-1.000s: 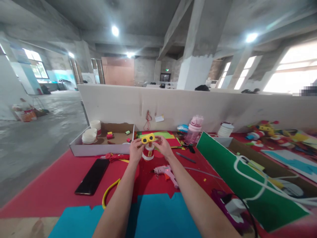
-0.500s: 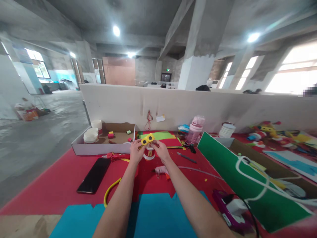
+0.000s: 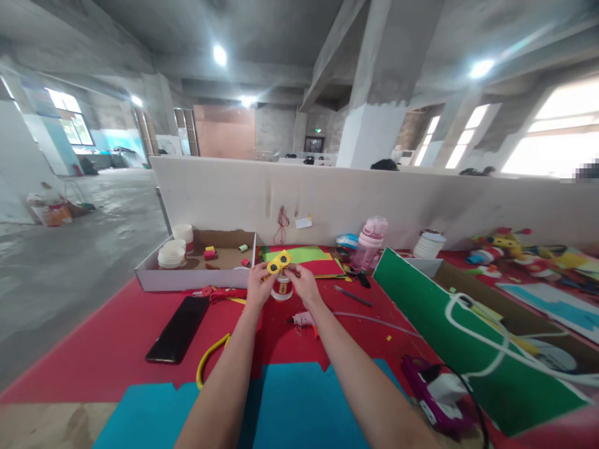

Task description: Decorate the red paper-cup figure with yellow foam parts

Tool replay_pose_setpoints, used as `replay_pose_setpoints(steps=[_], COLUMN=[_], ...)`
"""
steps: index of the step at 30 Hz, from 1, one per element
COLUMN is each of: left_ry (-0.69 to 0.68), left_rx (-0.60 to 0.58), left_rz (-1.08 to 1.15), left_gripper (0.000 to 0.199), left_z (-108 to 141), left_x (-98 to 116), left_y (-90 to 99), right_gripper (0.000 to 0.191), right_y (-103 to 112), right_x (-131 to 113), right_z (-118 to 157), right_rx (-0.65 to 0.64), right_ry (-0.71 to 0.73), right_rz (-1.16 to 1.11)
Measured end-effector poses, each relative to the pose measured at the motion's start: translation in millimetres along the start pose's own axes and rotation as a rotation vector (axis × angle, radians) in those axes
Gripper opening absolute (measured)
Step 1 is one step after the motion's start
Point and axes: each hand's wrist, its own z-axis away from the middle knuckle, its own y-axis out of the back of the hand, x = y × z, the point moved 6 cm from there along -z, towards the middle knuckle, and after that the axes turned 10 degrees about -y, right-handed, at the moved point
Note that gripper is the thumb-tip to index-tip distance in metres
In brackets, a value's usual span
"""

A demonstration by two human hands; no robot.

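Note:
Both hands meet over the middle of the red table, around a small yellow piece with two black round spots. My left hand is closed on its left side, and my right hand pinches at its lower right. Just below the yellow piece is a red and white paper cup, its upper part hidden by the piece and fingers. Whether the cup is fixed to the piece or stands on the table, I cannot tell. A pink glue gun lies nearer me, beside my right wrist.
At left are a box with white cups and a black phone. Coloured sheets and a pink bottle stand behind. A green-sided box and purple power strip are at right; blue sheets lie in front.
Almost nothing differs. Both hands keep hold of the yellow piece in the same place, and the view has shifted very slightly.

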Motion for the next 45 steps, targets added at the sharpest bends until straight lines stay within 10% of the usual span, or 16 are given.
replay_pose_setpoints(steps=[45], left_ry=[0.004], left_rx=[0.009], left_rz=[0.152], left_gripper=[0.014], left_z=[3.3], left_x=[-14.1], left_y=[-6.7], right_gripper=[0.011], right_y=[2.0], right_x=[-18.2], right_z=[11.5], right_rx=[0.229], right_ry=[0.221], right_rz=[0.309])
